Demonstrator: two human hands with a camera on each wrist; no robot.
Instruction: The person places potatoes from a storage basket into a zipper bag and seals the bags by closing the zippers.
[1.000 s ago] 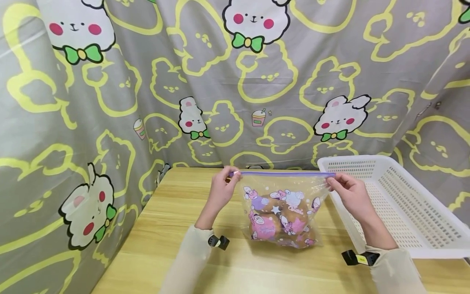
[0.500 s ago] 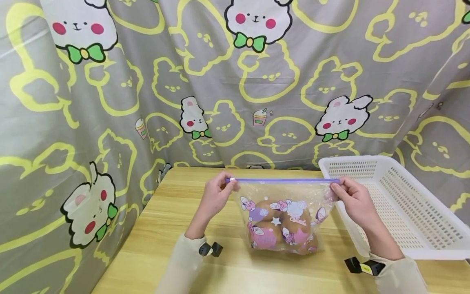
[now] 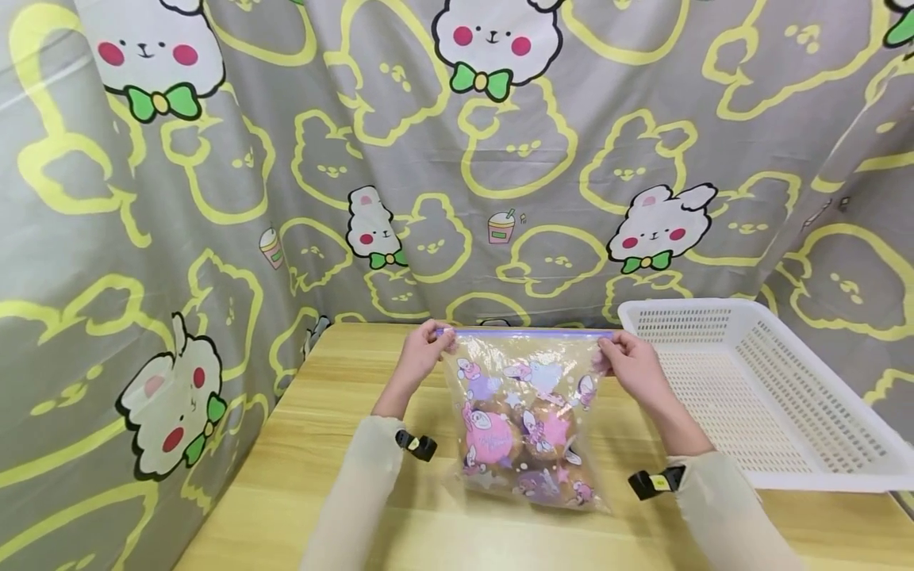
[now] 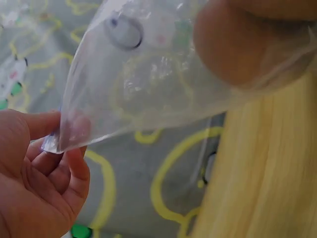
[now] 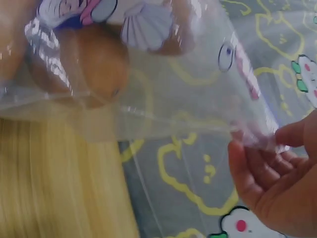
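A clear zip bag (image 3: 524, 412) printed with pink and purple cartoon figures hangs between both hands, its purple zip strip along the top. Several brown rounded items (image 5: 84, 64) show through the film; their exact kind is hard to tell. My left hand (image 3: 421, 355) pinches the bag's top left corner between thumb and fingers, as the left wrist view also shows. At the opposite top corner, my right hand (image 3: 634, 366) pinches the film just by the strip. The bag's lower edge is over the table, and whether it touches the wood cannot be told.
A white perforated plastic basket (image 3: 821, 480) stands at the right of the wooden table (image 3: 286, 476). Behind and to the left hangs a grey curtain (image 3: 428, 159) with yellow outlines and white cartoon animals.
The bag first dipped and stretched wider, then rose and tilted its printed front toward me. Both hands have shifted left and up since half a second ago, the right one more, narrowing the gap.
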